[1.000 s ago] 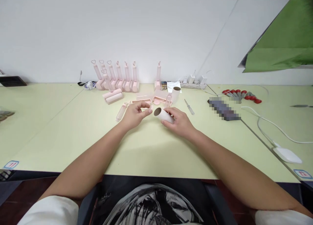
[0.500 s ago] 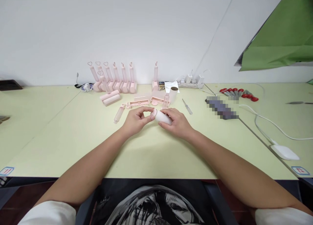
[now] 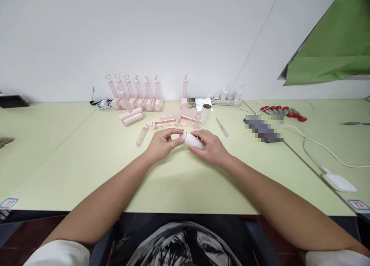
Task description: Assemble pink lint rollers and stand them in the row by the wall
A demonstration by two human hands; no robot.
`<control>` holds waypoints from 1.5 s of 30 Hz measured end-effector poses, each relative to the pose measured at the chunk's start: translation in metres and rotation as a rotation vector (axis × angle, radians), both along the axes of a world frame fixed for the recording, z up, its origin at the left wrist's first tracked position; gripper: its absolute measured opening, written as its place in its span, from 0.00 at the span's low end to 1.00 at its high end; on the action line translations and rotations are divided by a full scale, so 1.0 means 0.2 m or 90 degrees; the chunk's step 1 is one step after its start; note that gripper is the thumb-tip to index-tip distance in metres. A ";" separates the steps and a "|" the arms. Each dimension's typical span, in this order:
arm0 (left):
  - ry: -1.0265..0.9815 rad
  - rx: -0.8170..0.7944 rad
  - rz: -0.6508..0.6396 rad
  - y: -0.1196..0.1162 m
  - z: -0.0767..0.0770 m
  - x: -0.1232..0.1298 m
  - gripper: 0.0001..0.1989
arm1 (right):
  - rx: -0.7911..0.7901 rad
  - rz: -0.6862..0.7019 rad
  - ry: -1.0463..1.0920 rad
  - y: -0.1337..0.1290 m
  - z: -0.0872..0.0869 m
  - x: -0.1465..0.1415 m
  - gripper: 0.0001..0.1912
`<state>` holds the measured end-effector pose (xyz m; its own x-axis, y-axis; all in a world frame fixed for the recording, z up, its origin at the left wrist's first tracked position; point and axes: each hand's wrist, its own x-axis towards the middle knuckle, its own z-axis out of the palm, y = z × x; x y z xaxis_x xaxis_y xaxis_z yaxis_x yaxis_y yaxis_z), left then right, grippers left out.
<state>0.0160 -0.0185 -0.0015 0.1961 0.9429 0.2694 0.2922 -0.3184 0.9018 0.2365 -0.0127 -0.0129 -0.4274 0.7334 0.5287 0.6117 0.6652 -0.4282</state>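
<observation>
My right hand [image 3: 212, 147] is wrapped around a white lint roller refill roll [image 3: 195, 140], held tilted above the table. At the roll's left end, the thumb and fingers of my left hand [image 3: 162, 143] pinch a small round pink end cap [image 3: 184, 134], set against or in the opening. How deep the cap sits cannot be told. Beyond my hands lie open pink lint roller casing parts [image 3: 166, 123] and a second casing piece [image 3: 185, 121]. A clear and pink handle [image 3: 141, 136] lies left of my left hand, while another clear handle piece [image 3: 197, 120] stands behind the roll.
Several pink lint rollers [image 3: 140, 100] with heart-shaped loops line the wall. A cardboard-cored roll [image 3: 206, 112] stands behind the right hand, near a screwdriver [image 3: 222, 127]. Red-handled tools [image 3: 285, 111], a blurred dark object [image 3: 263, 129] and a white charger [image 3: 340, 182] with cable lie right.
Both hands keep their grip on the roll and cap, with hardly any movement. The whole view has shifted slightly.
</observation>
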 end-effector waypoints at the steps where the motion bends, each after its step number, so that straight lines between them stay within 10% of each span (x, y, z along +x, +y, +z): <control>1: 0.001 -0.002 0.000 0.00 0.00 0.00 0.20 | 0.000 -0.001 0.000 0.00 0.00 0.00 0.18; 45: -0.010 0.064 0.069 -0.08 -0.08 0.12 0.19 | -0.005 -0.059 0.009 -0.04 0.02 -0.01 0.16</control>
<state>0.0401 -0.0342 -0.0178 0.0891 0.9264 0.3658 0.3160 -0.3746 0.8717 0.2343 -0.0215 -0.0081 -0.3495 0.7740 0.5280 0.6646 0.6020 -0.4425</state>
